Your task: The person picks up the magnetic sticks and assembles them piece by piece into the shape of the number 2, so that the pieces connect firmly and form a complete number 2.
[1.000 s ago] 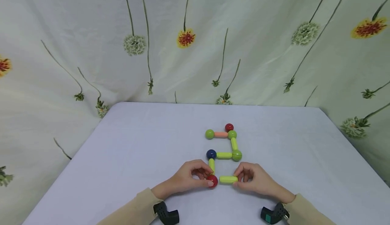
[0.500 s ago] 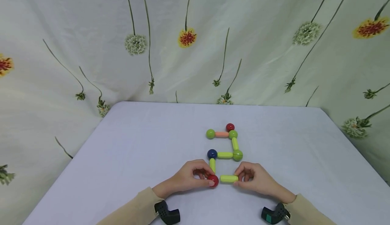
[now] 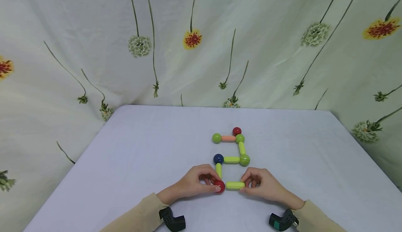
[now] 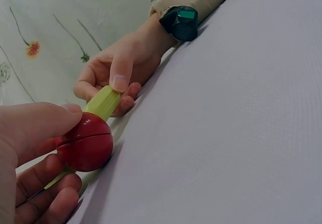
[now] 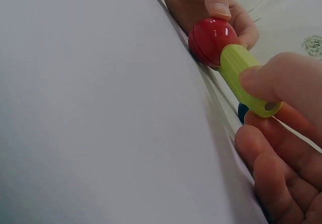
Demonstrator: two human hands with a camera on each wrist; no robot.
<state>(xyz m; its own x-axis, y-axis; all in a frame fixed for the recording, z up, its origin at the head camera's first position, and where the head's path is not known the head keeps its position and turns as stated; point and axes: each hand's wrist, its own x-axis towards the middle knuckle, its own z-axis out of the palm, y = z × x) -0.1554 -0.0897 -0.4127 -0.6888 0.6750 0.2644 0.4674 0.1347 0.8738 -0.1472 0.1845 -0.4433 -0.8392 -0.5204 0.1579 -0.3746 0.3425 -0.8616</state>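
Note:
My left hand (image 3: 196, 181) pinches a glossy red ball (image 3: 219, 186) at the near end of a chain of balls and rods. A seam runs round that red ball (image 4: 86, 142) in the left wrist view. My right hand (image 3: 262, 185) holds a yellow-green ribbed rod (image 3: 235, 185) by its right end, between thumb and fingers. The rod lies level with the red ball, its left end right at the ball's side. In the right wrist view a round hole shows in the rod's (image 5: 239, 75) near end. Another yellow-green rod (image 3: 218, 171) runs from the red ball back to a dark blue ball (image 3: 218, 159).
From the blue ball a yellow-green rod (image 3: 231, 160) leads right to a green ball (image 3: 244, 160). Farther back come another yellow-green rod (image 3: 242, 148), a green ball (image 3: 240, 139), a small red ball (image 3: 237, 131), a salmon rod (image 3: 228, 139) and a green ball (image 3: 216, 138). White cloth covers the table (image 3: 141, 148).
Both hands keep their holds. The rod in my right hand has shifted very slightly left toward the red ball; the rest of the chain looks the same.

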